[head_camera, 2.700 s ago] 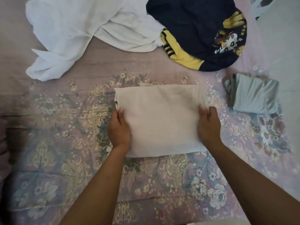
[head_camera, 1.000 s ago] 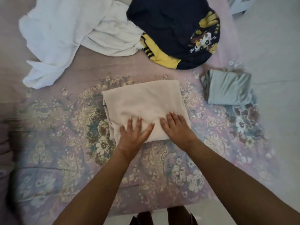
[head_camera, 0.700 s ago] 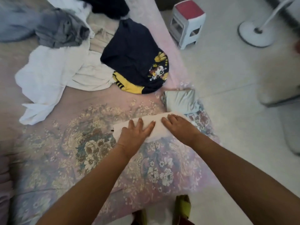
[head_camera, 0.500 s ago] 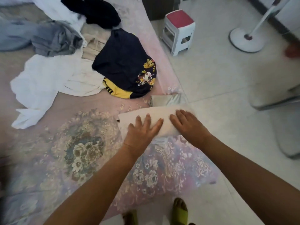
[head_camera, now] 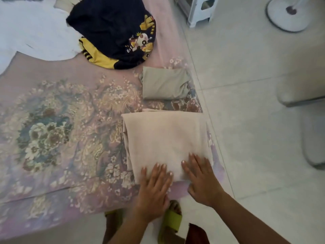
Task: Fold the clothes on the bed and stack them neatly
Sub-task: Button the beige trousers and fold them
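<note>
A pale beige folded cloth [head_camera: 167, 141] and a grey-green folded garment [head_camera: 164, 83] lie on a pink floral-patterned bedspread [head_camera: 58, 131] — cream and blue blossoms. Farther off, a navy shirt [head_camera: 112, 30] with yellow striped trim and cartoon print — beside white fabric [head_camera: 33, 34].

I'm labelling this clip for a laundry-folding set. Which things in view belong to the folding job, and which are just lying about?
Part of the job:
- folded beige cloth, both hands flat on its near edge: left hand, right hand
- folded grey-green garment
- unfolded navy and yellow shirt
- unfolded white garment
- bed

Just lying about:
- white stool
- fan base
</note>
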`<act>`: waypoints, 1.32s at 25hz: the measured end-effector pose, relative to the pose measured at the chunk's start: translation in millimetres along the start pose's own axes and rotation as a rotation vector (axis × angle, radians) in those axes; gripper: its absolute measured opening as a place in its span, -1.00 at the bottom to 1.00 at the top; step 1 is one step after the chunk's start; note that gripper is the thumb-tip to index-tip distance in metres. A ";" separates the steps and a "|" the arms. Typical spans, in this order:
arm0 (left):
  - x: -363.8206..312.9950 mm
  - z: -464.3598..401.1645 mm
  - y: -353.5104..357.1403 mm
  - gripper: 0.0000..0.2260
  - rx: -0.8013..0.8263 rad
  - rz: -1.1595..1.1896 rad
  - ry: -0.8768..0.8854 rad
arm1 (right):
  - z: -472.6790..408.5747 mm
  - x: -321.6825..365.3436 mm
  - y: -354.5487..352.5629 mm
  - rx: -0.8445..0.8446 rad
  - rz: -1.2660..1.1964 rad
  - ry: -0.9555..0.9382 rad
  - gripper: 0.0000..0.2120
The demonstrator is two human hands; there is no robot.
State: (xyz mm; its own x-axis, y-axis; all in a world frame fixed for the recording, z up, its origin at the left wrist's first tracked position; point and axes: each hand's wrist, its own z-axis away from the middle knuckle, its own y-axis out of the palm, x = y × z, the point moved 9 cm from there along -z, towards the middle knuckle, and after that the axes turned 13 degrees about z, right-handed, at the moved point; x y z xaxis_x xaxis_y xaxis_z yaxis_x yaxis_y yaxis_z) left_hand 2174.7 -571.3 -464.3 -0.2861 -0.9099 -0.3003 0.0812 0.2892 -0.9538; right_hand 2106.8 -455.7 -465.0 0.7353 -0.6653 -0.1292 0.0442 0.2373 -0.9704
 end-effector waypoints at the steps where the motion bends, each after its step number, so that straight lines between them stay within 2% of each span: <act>1: 7.0 -7.7 -6.5 -0.45 -0.013 0.033 -0.012 | -11.9 2.5 -6.2 -0.043 -0.057 0.018 -0.36; 2: 18.3 -22.1 -15.4 -0.45 -0.023 0.032 -0.037 | -31.1 1.1 -14.6 -0.073 -0.079 0.075 -0.46; 4: 53.0 -64.5 -35.1 -0.45 -0.069 -0.003 -0.158 | -75.4 -12.8 -26.3 -0.092 -0.117 0.241 -0.49; 6: 92.7 -96.9 -38.5 -0.44 -0.058 0.011 -0.329 | -113.0 -30.1 -6.4 0.026 -0.224 0.335 -0.41; 8: 112.8 -107.3 -16.2 -0.43 0.000 0.064 -0.414 | -129.6 -39.2 28.8 0.119 -0.271 0.358 -0.37; 10: 117.6 -102.7 9.5 -0.43 0.019 0.083 -0.408 | -130.1 -41.5 48.9 0.111 -0.321 0.359 -0.36; 13: 117.3 -106.1 11.5 -0.44 -0.037 0.073 -0.380 | -127.3 -42.7 51.5 0.101 -0.340 0.374 -0.36; 17: 133.1 -100.0 -37.0 -0.50 -0.065 0.043 -0.282 | -147.2 -16.7 -11.0 -0.003 -0.242 0.237 -0.43; 20: 214.0 -64.5 -79.8 -0.57 -0.089 0.001 -0.364 | -195.8 29.9 -49.8 0.009 -0.223 0.109 -0.49; 24: 373.0 -17.8 -117.8 -0.53 -0.116 -0.052 -0.544 | -292.1 92.7 -73.4 0.030 -0.249 0.047 -0.54; 27: 472.6 -25.2 -121.7 -0.48 -0.144 -0.015 -0.608 | -371.4 120.0 -69.6 0.065 -0.214 0.007 -0.52; 30: 511.7 -43.5 -93.1 -0.48 -0.177 0.054 -0.505 | -453.6 107.2 -67.8 0.079 -0.143 0.039 -0.44; 33: 529.2 -45.5 -73.2 -0.47 -0.273 0.028 -0.421 | -537.0 67.3 -69.1 0.064 -0.020 0.206 -0.37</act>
State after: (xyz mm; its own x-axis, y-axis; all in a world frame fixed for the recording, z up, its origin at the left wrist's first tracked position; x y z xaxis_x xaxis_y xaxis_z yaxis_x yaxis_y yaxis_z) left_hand 1973.9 -1060.5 -553.0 0.1273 -0.9255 -0.3568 -0.1853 0.3312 -0.9252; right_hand 1790.0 -896.9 -516.1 0.5807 -0.7990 -0.1558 0.1049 0.2632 -0.9590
